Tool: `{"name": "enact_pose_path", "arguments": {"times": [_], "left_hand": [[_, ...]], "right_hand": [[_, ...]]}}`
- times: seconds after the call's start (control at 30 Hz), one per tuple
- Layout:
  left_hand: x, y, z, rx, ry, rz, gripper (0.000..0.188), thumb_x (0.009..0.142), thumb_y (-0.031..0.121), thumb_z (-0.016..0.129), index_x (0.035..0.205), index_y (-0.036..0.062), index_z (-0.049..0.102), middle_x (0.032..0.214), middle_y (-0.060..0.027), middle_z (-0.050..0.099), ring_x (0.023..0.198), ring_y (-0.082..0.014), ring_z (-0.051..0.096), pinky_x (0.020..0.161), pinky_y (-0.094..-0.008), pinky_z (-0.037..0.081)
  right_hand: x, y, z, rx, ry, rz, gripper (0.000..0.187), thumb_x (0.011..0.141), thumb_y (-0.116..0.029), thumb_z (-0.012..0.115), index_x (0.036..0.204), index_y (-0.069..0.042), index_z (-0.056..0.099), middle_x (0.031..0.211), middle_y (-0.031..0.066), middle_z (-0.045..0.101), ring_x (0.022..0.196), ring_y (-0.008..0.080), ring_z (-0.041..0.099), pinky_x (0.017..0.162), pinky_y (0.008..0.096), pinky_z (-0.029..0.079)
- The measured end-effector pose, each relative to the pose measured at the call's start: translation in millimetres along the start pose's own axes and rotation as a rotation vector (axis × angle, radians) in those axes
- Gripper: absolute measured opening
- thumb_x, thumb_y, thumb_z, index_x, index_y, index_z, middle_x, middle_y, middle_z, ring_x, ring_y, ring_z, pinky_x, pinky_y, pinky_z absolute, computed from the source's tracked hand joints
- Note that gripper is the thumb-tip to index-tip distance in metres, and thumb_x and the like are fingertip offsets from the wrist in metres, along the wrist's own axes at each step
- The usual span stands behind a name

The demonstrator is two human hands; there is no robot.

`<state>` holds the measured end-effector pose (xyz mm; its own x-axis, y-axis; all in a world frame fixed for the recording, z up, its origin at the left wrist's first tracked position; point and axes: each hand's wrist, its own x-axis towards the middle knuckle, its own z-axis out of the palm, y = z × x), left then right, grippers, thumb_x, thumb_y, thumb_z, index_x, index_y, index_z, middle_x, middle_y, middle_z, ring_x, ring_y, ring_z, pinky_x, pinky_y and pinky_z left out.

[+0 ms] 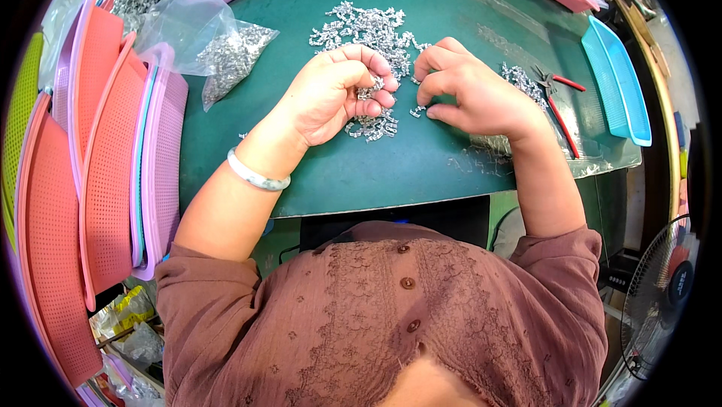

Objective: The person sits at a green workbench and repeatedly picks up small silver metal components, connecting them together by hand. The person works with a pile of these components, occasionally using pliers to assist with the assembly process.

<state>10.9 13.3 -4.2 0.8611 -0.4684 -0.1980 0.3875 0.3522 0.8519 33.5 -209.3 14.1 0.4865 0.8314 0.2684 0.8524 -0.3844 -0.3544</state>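
A loose pile of small silvery metal parts (374, 29) lies on the green table top (301, 174). My left hand (335, 91) is curled, palm turned partly up, around several of these metal parts (370, 91). More of them (374, 127) lie just below its fingers. Across from it, my right hand (468, 85) reaches down with bent fingers. A single small metal part (417, 111) shows at the tip of its thumb, and another sits by its index finger; whether the fingers grip either one is too small to tell.
Left of the pile lies a clear bag of small metal parts (235, 57). Stacked plastic baskets (113, 174) crowd the left edge. At right are red-handled pliers (562, 125), another heap of parts (521, 82) and a blue tray (613, 84). A fan (658, 294) stands lower right.
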Motion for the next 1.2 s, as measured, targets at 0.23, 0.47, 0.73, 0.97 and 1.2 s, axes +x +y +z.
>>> {"name": "enact_pose_path", "arguments": {"times": [0.23, 0.47, 0.73, 0.97, 1.2], "left_hand": [[-1.9, -0.2, 6.0, 0.096, 0.056, -0.032, 0.013, 0.08, 0.003, 0.047, 0.09, 0.0014, 0.056, 0.081, -0.0068, 0.059, 0.065, -0.0127, 0.057, 0.054, -0.0206, 0.047], [-2.0, -3.0, 6.5, 0.153, 0.063, -0.036, 0.008, 0.082, 0.006, 0.054, 0.089, 0.0038, 0.058, 0.077, -0.0028, 0.059, 0.063, -0.0093, 0.056, 0.052, -0.0193, 0.046], [-1.7, -4.6, 5.2, 0.186, 0.032, -0.027, 0.009, 0.082, 0.006, 0.055, 0.089, 0.0036, 0.058, 0.075, -0.0019, 0.059, 0.06, -0.0072, 0.056, 0.05, -0.0174, 0.044], [-5.4, -2.8, 15.7, 0.328, 0.082, -0.083, 0.014, 0.082, 0.012, 0.059, 0.091, 0.0012, 0.059, 0.072, -0.0019, 0.058, 0.056, -0.0062, 0.054, 0.046, -0.0167, 0.042], [-6.2, -4.7, 20.5, 0.403, 0.102, -0.032, 0.016, 0.084, 0.017, 0.06, 0.088, 0.0013, 0.059, 0.068, -0.0009, 0.058, 0.053, -0.0051, 0.051, 0.044, -0.0161, 0.04]], "right_hand": [[4.3, -3.5, 8.3, 0.035, 0.036, 0.005, 0.007, 0.063, -0.003, 0.063, 0.066, -0.005, 0.058, 0.085, 0.0067, 0.054, 0.088, 0.0258, 0.047, 0.078, 0.0325, 0.042], [3.6, -5.0, 6.7, 0.046, 0.038, -0.026, 0.006, 0.062, -0.002, 0.062, 0.065, -0.004, 0.057, 0.083, 0.0066, 0.054, 0.085, 0.0258, 0.047, 0.076, 0.0321, 0.042], [5.5, -5.8, 11.1, 0.031, 0.082, 0.006, 0.005, 0.064, 0.0, 0.059, 0.066, -0.003, 0.055, 0.084, 0.0077, 0.054, 0.086, 0.0265, 0.047, 0.076, 0.0327, 0.042], [12.0, -8.9, 9.1, 0.049, 0.322, 0.053, 0.008, 0.066, -0.002, 0.059, 0.072, -0.004, 0.054, 0.087, 0.0072, 0.055, 0.086, 0.0267, 0.047, 0.075, 0.0335, 0.042], [17.2, -16.9, 16.1, -0.007, 0.422, -0.007, 0.009, 0.067, -0.004, 0.061, 0.073, -0.005, 0.054, 0.086, 0.0063, 0.055, 0.084, 0.0263, 0.048, 0.073, 0.0333, 0.042]]}}
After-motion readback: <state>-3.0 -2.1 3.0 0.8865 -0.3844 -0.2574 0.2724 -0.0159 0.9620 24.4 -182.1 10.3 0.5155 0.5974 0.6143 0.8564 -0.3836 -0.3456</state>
